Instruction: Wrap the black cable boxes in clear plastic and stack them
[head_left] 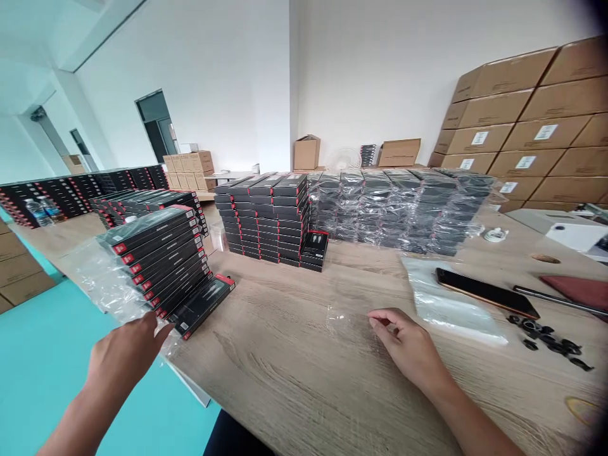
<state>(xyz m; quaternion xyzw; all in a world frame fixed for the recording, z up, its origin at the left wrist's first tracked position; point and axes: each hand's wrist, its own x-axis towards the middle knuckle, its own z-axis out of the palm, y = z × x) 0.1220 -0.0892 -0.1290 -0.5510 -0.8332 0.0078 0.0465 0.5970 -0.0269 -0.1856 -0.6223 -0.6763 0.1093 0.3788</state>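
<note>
My left hand (126, 348) is beside the bottom of a leaning stack of black and red boxes (166, 253). Its thumb and forefinger are apart, close to the near corner of a flat black box (204, 307) at the stack's foot; the other fingers are mostly hidden. Crinkled clear plastic (109, 285) hangs around the stack's left side. Over the middle of the table, my right hand (406, 345) is closed in a pinch at the edge of a thin clear plastic bag (342, 318), which is hard to make out against the wood.
Unwrapped black boxes (266, 221) stand in stacks across the table (285, 354), beside plastic-wrapped ones (394, 212). To the right lie flat clear bags (451, 310), a phone (484, 292) and small black parts (551, 339). Brown cartons (517, 126) rise behind.
</note>
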